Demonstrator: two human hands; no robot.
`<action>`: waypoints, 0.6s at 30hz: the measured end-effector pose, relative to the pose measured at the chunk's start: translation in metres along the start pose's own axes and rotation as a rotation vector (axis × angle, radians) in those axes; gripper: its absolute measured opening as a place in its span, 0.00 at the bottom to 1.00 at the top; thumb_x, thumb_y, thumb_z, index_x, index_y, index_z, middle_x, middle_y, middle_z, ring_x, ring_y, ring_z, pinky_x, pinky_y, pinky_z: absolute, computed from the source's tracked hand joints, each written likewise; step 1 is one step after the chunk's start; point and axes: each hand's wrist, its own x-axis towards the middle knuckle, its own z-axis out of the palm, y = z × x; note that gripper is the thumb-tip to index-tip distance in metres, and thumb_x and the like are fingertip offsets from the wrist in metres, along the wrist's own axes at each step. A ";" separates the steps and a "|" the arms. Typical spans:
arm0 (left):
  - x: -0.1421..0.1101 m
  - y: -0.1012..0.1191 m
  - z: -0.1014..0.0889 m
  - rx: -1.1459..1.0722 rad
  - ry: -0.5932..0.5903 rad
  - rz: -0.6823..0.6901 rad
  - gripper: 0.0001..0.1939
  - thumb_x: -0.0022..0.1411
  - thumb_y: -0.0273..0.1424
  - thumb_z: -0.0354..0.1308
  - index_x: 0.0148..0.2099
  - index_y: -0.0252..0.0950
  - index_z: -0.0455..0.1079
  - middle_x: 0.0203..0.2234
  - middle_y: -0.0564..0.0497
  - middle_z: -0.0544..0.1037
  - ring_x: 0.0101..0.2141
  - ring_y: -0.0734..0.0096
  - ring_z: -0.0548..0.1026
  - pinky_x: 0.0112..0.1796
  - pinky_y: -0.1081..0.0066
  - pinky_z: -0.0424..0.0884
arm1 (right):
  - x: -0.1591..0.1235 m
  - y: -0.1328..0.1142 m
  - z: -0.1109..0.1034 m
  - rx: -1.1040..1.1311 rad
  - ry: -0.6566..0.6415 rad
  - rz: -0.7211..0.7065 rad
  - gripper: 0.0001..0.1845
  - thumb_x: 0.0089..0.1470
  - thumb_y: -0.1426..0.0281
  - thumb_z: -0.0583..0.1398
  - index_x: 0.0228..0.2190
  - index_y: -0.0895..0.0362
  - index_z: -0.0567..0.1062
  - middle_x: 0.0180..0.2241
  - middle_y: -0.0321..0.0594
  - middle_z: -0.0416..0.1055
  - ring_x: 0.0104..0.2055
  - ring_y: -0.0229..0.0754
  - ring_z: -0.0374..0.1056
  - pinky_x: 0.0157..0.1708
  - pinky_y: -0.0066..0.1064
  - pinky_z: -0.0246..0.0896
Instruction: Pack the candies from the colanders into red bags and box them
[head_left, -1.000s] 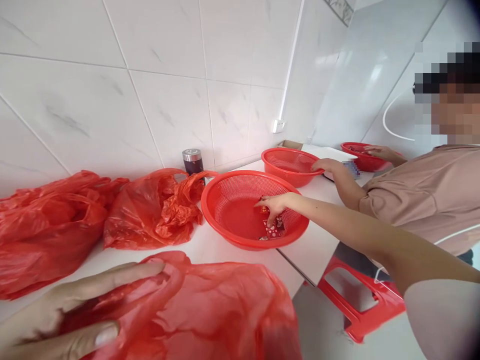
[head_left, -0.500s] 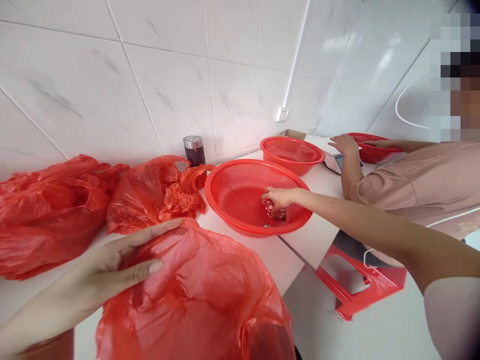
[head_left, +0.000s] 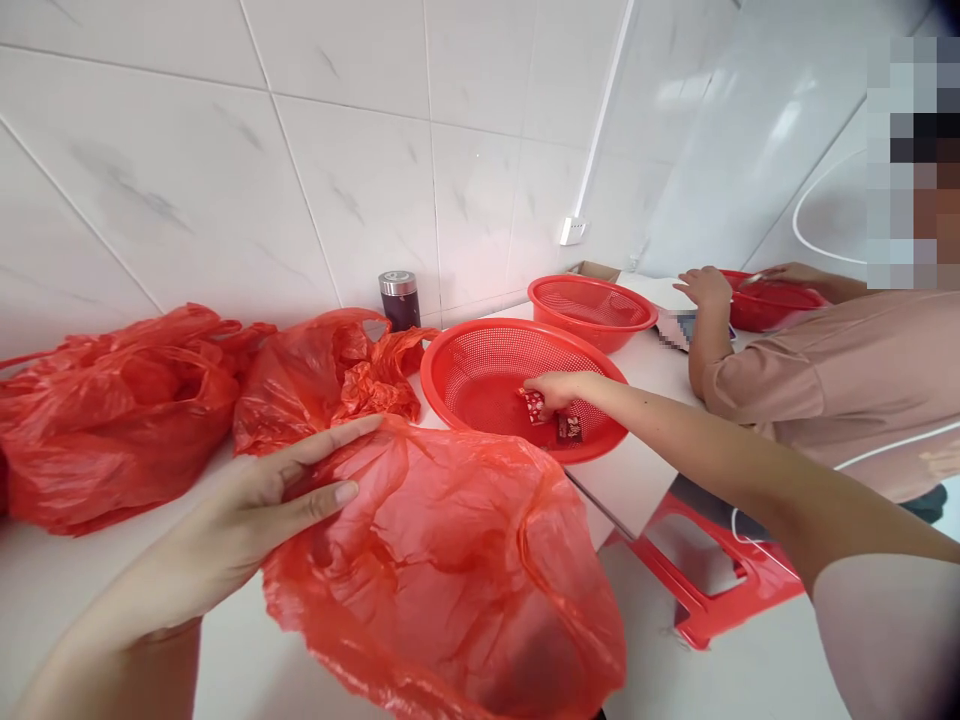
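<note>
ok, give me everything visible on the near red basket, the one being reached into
The near basket is round, red and looks plastic, with a smooth rim, perforated sides and a solid-looking floor. It stands upright on the white table. The right hand reaches in over its right side, fingers on a red-and-white packet; a dark packet lies inside too. The open red bag hides part of its front; contact there is unclear.

Left on the counter (head_left: 641, 470): the outer bag (head_left: 112, 430), then the inner bag (head_left: 289, 390), with the flask (head_left: 400, 305) behind its right end. Right of these sits the near basket (head_left: 480, 400) — packets (head_left: 568, 430) in its right part, the front bag (head_left: 450, 560) before it. The middle basket (head_left: 589, 335) stands behind, rightward; the far basket (head_left: 772, 318) farther right — the stool (head_left: 709, 605) below the counter, right
</note>
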 end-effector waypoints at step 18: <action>0.013 -0.002 0.013 -0.167 0.019 -0.004 0.36 0.60 0.39 0.60 0.67 0.57 0.51 0.60 0.55 0.68 0.54 0.58 0.72 0.49 0.64 0.74 | -0.162 -0.174 -0.035 0.338 0.332 -0.715 0.09 0.53 0.67 0.61 0.33 0.52 0.64 0.31 0.29 0.67 0.28 0.33 0.65 0.24 0.24 0.59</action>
